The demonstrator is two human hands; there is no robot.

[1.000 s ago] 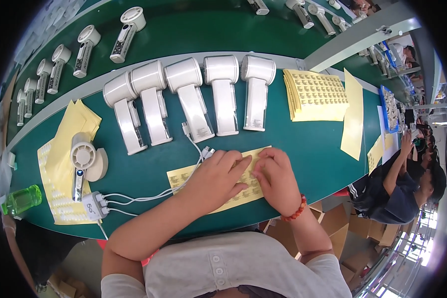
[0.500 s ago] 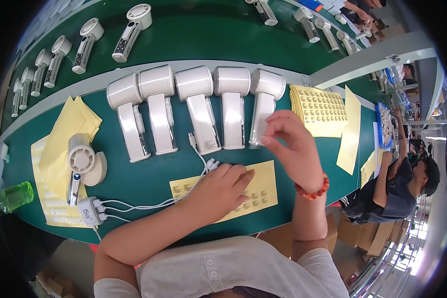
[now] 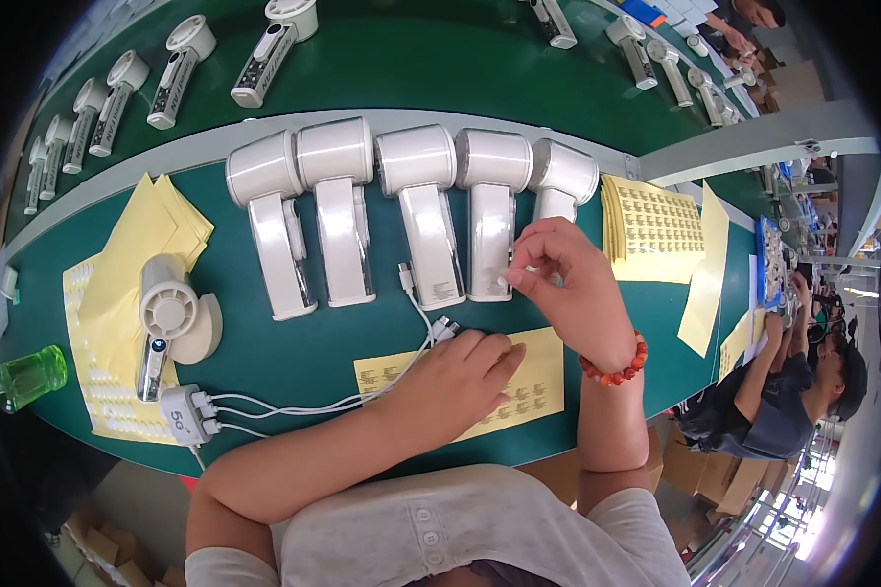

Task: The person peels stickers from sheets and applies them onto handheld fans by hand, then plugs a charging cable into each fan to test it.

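A row of several white handheld fans stands across the mat, each a round head over a straight handle. My right hand [image 3: 573, 289], wearing a red bead bracelet [image 3: 615, 362], has thumb and forefinger pinched on a small clear label [image 3: 502, 281] at the lower handle of the fourth fan [image 3: 489, 230]. Behind that hand, the lower handle of the rightmost fan [image 3: 564, 176] is hidden. Fine print marks the handle foot of the third fan [image 3: 429, 235]. My left hand [image 3: 455, 382] lies with loosely spread fingers on a yellow label sheet [image 3: 538, 367], beside white cable plugs [image 3: 443, 329].
At left, a fan [image 3: 169, 305] sits on yellow sheets [image 3: 117, 333], near a white charger [image 3: 188, 415] with cables and a green bottle [image 3: 31, 379]. A label stack [image 3: 656, 230] lies at right. More fans [image 3: 181, 68] line the far belt. A co-worker [image 3: 783, 396] sits at right.
My right hand has shifted from the rightmost fan's handle to the fourth fan's handle. The view has moved slightly; my left hand stays on the sheet.
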